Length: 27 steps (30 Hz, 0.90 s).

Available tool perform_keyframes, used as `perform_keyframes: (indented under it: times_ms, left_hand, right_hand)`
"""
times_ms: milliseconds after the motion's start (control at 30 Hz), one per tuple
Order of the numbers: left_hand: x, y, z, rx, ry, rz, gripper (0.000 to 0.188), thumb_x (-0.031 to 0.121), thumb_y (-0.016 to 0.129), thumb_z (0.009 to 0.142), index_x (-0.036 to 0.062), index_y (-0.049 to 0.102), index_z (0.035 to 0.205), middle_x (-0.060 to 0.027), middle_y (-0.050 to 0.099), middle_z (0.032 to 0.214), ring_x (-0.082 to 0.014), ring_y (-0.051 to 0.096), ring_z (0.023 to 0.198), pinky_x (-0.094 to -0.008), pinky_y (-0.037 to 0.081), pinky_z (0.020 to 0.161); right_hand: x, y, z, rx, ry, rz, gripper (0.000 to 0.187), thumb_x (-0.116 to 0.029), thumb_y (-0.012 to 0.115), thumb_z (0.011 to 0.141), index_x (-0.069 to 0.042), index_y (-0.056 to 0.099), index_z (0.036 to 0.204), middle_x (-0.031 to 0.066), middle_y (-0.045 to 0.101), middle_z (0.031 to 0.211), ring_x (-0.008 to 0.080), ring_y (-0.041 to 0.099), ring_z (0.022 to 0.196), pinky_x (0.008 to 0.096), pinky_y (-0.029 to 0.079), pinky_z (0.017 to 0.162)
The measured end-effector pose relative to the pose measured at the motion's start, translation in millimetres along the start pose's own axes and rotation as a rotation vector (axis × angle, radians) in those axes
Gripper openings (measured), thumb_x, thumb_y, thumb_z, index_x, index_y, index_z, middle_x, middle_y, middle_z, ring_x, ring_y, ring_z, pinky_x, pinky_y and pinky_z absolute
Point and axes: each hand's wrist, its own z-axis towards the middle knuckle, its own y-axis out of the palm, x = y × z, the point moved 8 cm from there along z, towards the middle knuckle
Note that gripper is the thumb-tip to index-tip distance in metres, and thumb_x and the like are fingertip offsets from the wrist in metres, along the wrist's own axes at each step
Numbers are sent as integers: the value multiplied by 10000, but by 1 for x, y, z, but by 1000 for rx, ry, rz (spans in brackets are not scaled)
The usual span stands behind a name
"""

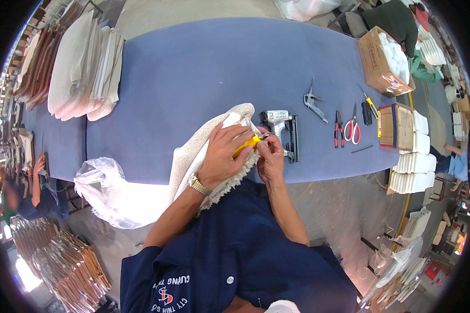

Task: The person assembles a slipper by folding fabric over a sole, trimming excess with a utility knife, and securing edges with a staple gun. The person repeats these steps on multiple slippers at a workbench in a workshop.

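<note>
Beige woven cover (pixel 189 144), frayed edge, over a white piece at the near edge of the blue tabletop (pixel 193 68). Left hand (pixel 224 151): grip closed on a yellow-handled tool (pixel 249 145). Right hand (pixel 270 160): at the tool's tip; closure of grip, cannot tell. Hazard: excess force could make the tip slip, tearing weave or pricking the right hand. Surface: smooth, bearing a staple gun (pixel 277 116) and red-handled scissors (pixel 353 131). Room: workshop, grey floor (pixel 324 206), stacked pale panels (pixel 73 68).

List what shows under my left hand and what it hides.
Under your left hand, part of a yellow handle shows, with the beige fabric piece below. Your palm and fingers cover the handle's remainder and the fabric directly beneath.
</note>
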Motion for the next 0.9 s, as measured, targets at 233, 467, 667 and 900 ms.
perform_keyframes:
  times_ms: [233, 467, 667, 900]
  left_hand:
    - [-10, -46, -15, 183, -151, -118, 445, 113, 740, 912, 33, 660, 1342, -185, 685, 1308, -351, 629, 1246, -438, 484, 1075]
    - [-110, -62, -92, 68, -618, -47, 463, 260, 707, 980, 17, 631, 1367, -194, 716, 1237, -334, 680, 1151, -409, 519, 991]
    - [-108, -65, -111, -183, -750, -132, 427, 290, 733, 947, -1, 700, 1258, -175, 753, 1028, -294, 727, 911, -384, 541, 815]
    - [-28, -53, -93, -349, -337, -418, 288, 187, 713, 942, 70, 754, 1203, -96, 676, 843, -187, 633, 718, -339, 500, 672]
  right_hand:
    - [-45, -55, 2, 102, -20, 226, 186, -174, 684, 1015, -124, 630, 1185, 54, 696, 1164, 187, 668, 1060, 381, 560, 951]
    - [-100, -233, 37, 569, 123, -248, 179, -254, 707, 1004, -121, 665, 1116, -3, 704, 1089, 119, 667, 935, 292, 536, 740]
    - [-159, -247, 83, 590, -85, -1079, 360, -275, 692, 1009, -53, 644, 1289, 74, 682, 1231, 182, 670, 1063, 347, 532, 899]
    - [-72, -50, 108, -125, 176, -1013, 358, -276, 623, 1057, -80, 642, 1357, 79, 655, 1315, 200, 637, 1174, 346, 541, 957]
